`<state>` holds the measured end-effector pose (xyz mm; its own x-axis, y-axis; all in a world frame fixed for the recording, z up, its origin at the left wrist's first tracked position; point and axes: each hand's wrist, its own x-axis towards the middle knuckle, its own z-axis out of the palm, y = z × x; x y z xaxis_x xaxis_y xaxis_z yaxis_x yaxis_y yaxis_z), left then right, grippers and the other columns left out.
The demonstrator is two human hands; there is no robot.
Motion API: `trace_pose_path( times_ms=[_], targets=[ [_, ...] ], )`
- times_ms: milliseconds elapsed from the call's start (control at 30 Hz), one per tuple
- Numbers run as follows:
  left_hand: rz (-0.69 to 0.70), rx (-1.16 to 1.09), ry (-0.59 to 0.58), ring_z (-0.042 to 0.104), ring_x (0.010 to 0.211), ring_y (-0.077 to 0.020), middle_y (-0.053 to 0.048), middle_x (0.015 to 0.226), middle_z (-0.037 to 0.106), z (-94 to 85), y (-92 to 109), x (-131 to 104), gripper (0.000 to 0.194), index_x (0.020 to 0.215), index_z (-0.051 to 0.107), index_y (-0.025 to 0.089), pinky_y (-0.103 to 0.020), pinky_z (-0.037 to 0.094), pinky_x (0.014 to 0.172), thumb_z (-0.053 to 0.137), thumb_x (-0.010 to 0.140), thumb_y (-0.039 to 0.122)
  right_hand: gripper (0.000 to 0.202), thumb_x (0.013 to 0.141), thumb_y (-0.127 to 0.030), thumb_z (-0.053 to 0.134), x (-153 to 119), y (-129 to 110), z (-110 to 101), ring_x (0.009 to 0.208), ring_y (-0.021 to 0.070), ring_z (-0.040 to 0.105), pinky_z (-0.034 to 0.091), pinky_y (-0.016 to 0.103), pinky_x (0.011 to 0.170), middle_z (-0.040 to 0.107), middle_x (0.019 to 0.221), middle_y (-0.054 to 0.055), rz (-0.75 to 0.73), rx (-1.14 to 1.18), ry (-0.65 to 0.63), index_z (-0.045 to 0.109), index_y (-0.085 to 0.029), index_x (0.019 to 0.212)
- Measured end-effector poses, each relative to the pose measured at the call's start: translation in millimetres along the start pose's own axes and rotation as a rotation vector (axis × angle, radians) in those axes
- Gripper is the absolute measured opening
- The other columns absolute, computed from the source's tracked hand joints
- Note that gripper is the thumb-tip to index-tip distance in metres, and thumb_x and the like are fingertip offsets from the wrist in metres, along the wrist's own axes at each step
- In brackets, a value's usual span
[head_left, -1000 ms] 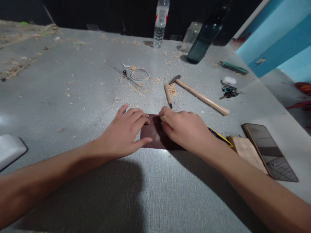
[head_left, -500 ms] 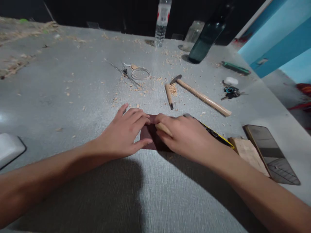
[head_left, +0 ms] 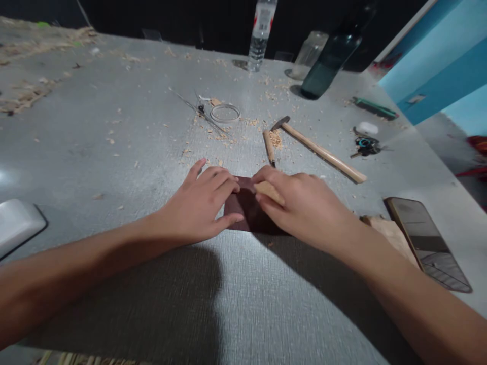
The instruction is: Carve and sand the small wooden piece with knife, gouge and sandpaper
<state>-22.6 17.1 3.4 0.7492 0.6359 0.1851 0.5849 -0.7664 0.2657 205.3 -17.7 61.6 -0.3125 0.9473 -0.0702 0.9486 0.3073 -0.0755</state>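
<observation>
Right hand (head_left: 304,203) shifted rightward, pinching wood (head_left: 270,192); left hand (head_left: 201,203), half-spread, touches sheet (head_left: 238,206); jar (head_left: 310,56) contents unclear.

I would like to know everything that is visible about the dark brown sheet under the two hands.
The sheet is thin, dark reddish-brown and matt, perhaps sandpaper, though its grain is too fine to confirm. It lies flat on the gray table, its near edge fairly straight. The left hand rests on its left end with fingers and thumb spread. The right hand, gripping a pale wooden piece, hides and shades much of its right part.
</observation>
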Motion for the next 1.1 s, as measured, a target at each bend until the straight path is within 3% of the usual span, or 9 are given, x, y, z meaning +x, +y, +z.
trace_pose_path(
  times_ms=[133, 333, 400, 633, 833, 1100],
  targets=[
    [-0.006, -0.004, -0.014, 0.054, 0.141, -0.0361, -0.014, 0.135, 0.069, -0.4, -0.7, 0.2, 0.044, 0.129, 0.064, 0.02, -0.067, 0.02, 0.129, 0.064, 0.099, 0.052, 0.027, 0.104, -0.031, 0.049, -2.1, -13.8, 5.9, 0.08, 0.0216, 0.073, 0.032, 0.03, 0.064, 0.081, 0.104, 0.006, -0.154, 0.119, -0.084, 0.065, -0.024, 0.125],
    [-0.014, 0.005, -0.011, 0.055, 0.139, -0.0361, -0.014, 0.134, 0.069, -1.6, -0.2, 2.4, 0.045, 0.127, 0.065, 0.019, -0.068, 0.02, 0.129, 0.065, 0.099, 0.054, 0.037, 0.102, -0.028, 0.044, 7.7, 11.5, 11.6, 0.069, 0.0296, 0.071, 0.028, 0.033, 0.06, 0.08, 0.089, 0.016, 0.152, -0.225, -0.047, 0.065, -0.019, 0.132],
    [-0.018, 0.004, -0.013, 0.055, 0.139, -0.0355, -0.013, 0.133, 0.07, -1.1, 0.2, 2.4, 0.043, 0.127, 0.065, 0.02, -0.067, 0.02, 0.129, 0.065, 0.1, 0.053, 0.039, 0.103, -0.031, 0.045, 8.2, 17.9, 9.0, 0.069, 0.0305, 0.071, 0.028, 0.033, 0.06, 0.079, 0.089, 0.016, 0.176, -0.252, -0.034, 0.064, -0.019, 0.134],
    [-0.035, 0.065, 0.036, 0.053, 0.141, -0.0388, -0.015, 0.133, 0.069, 2.4, 1.6, -1.2, 0.049, 0.127, 0.066, 0.018, -0.07, 0.018, 0.13, 0.062, 0.099, 0.058, 0.027, 0.101, -0.028, 0.048, -2.7, -0.4, 0.6, 0.064, 0.0223, 0.067, 0.023, 0.032, 0.059, 0.077, 0.079, 0.005, -0.069, -0.105, -0.088, 0.067, -0.024, 0.121],
    [-0.045, 0.181, 0.065, 0.051, 0.14, -0.0418, -0.02, 0.131, 0.066, 1.9, 6.2, -3.6, 0.053, 0.124, 0.068, 0.016, -0.073, 0.014, 0.13, 0.057, 0.099, 0.061, 0.024, 0.103, -0.029, 0.048, -8.7, -5.6, 9.2, 0.063, 0.0226, 0.067, 0.014, 0.033, 0.058, 0.077, 0.081, 0.005, -0.123, -0.126, -0.092, 0.063, -0.023, 0.12],
    [-0.062, 0.21, 0.01, 0.057, 0.129, -0.0395, -0.018, 0.128, 0.065, -0.3, 8.9, -0.5, 0.054, 0.128, 0.067, 0.016, -0.074, 0.019, 0.128, 0.059, 0.099, 0.061, 0.027, 0.101, -0.028, 0.046, -23.8, 7.2, 14.7, 0.064, 0.0259, 0.07, 0.018, 0.033, 0.058, 0.08, 0.084, 0.008, 0.089, -0.13, -0.09, 0.065, -0.022, 0.119]
  ],
)
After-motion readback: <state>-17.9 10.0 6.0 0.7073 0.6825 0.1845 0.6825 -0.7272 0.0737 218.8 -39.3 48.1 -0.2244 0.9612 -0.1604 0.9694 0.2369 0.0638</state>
